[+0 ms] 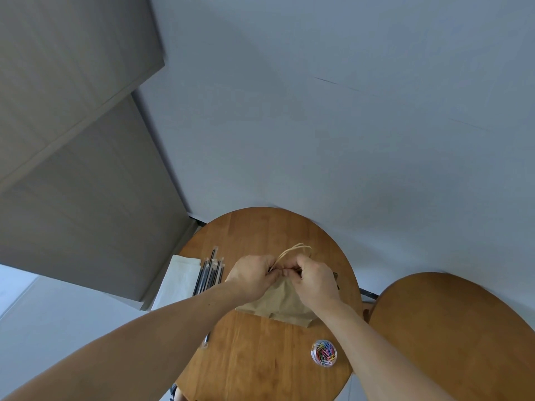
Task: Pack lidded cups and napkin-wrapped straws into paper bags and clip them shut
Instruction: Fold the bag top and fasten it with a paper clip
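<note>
Along the left edge of the round surface (260, 366), white napkins (179, 280) are lying flat, with wrapped straws (210, 273) fanned just beside them. Next over, the left hand (253, 277) is pinching the top of the brown bag (285, 303) with curled fingers. The right hand (314, 282) is pinching the same edge, and the fingertips of the two are almost meeting. Whether a clip is sitting between them is hidden. The bag is sitting mid-surface, its handles (299, 247) poking up beyond the knuckles. As I judge it, the gathered paper could spring open if either pinch is loosening before a clip is biting through all the layers. A hard tug could tear the top or tip the bag. What the bag is holding cannot be seen, and no cup is showing anywhere. Further right and nearer, a small clear tub (324, 353) is holding a heap of coloured clips (324, 351); a passing forearm could knock it over.
</note>
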The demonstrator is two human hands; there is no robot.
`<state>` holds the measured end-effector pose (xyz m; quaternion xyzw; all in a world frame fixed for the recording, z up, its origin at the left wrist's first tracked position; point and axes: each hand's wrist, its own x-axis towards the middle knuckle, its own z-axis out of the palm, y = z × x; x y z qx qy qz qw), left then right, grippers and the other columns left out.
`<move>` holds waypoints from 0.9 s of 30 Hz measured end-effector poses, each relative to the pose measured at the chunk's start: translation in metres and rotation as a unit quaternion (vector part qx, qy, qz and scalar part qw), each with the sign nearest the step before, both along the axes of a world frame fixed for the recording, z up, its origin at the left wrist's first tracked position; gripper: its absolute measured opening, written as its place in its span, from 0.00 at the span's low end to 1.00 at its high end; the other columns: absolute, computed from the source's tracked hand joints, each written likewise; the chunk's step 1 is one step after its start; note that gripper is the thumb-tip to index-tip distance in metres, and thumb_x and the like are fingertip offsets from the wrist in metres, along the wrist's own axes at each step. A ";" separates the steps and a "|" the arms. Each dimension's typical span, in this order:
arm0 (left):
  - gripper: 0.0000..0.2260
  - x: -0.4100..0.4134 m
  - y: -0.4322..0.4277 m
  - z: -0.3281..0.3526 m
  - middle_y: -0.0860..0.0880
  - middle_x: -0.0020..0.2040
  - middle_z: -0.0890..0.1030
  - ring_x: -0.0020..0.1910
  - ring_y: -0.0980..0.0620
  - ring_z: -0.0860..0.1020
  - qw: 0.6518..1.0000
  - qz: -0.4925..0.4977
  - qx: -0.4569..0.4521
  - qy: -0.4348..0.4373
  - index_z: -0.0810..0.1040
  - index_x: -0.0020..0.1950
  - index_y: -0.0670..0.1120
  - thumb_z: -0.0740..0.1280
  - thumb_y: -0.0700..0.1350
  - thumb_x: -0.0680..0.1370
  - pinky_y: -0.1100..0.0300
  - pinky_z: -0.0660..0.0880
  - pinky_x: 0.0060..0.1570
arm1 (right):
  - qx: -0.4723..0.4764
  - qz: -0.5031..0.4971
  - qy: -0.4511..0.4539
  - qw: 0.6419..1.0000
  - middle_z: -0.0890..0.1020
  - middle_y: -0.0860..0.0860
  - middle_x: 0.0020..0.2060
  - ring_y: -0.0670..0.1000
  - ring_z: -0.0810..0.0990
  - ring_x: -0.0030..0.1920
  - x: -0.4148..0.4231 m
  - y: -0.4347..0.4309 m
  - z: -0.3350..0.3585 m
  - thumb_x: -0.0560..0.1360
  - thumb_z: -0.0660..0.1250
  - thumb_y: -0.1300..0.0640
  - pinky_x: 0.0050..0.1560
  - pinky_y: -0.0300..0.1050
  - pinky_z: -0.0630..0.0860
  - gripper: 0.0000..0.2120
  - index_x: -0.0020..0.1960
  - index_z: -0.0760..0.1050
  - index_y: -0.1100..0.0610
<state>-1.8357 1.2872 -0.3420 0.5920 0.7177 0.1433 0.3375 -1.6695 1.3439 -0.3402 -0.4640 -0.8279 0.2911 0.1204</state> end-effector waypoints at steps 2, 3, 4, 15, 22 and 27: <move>0.09 0.001 0.000 -0.001 0.49 0.37 0.79 0.38 0.49 0.77 1.000 0.002 -0.004 -0.001 0.77 0.45 0.46 0.62 0.49 0.80 0.56 0.68 0.34 | -0.008 0.013 -0.023 1.000 0.84 0.47 0.39 0.48 0.82 0.39 0.002 0.002 0.001 0.76 0.70 0.53 0.41 0.50 0.79 0.06 0.48 0.80 0.55; 0.09 0.002 0.000 -0.001 0.49 0.37 0.79 0.38 0.49 0.77 1.000 0.001 -0.007 -0.001 0.77 0.45 0.46 0.62 0.49 0.80 0.57 0.67 0.34 | -0.011 0.020 -0.038 0.999 0.84 0.46 0.39 0.48 0.82 0.40 0.002 0.003 0.002 0.76 0.70 0.51 0.41 0.49 0.79 0.06 0.48 0.80 0.54; 0.09 0.002 0.000 -0.001 0.49 0.37 0.79 0.38 0.49 0.77 1.000 -0.001 -0.008 0.000 0.76 0.44 0.46 0.62 0.49 0.81 0.58 0.66 0.33 | -0.015 0.025 -0.052 0.998 0.84 0.46 0.40 0.48 0.82 0.40 0.002 0.004 0.003 0.75 0.71 0.51 0.42 0.48 0.79 0.06 0.48 0.80 0.53; 0.16 0.007 0.002 0.000 0.56 0.30 0.69 0.29 0.56 0.68 1.000 -0.015 0.001 0.026 0.65 0.34 0.53 0.62 0.49 0.81 0.62 0.58 0.27 | -0.044 0.089 -0.179 0.979 0.83 0.47 0.38 0.49 0.81 0.39 -0.008 0.013 0.015 0.77 0.66 0.48 0.37 0.44 0.76 0.08 0.47 0.81 0.50; 0.09 0.005 0.002 0.004 0.54 0.34 0.76 0.36 0.52 0.75 0.999 -0.032 0.021 0.010 0.74 0.41 0.50 0.64 0.50 0.80 0.62 0.66 0.31 | -0.004 0.099 -0.120 0.988 0.81 0.46 0.47 0.48 0.81 0.45 0.002 0.007 0.018 0.78 0.65 0.49 0.45 0.48 0.79 0.08 0.54 0.79 0.50; 0.12 -0.020 -0.004 0.009 0.65 0.42 0.78 0.42 0.65 0.78 1.000 0.008 -0.004 -0.020 0.78 0.57 0.59 0.69 0.55 0.74 0.70 0.72 0.37 | 0.099 0.082 0.079 0.989 0.81 0.43 0.42 0.42 0.79 0.38 0.035 -0.006 0.021 0.75 0.71 0.53 0.36 0.44 0.79 0.04 0.44 0.80 0.53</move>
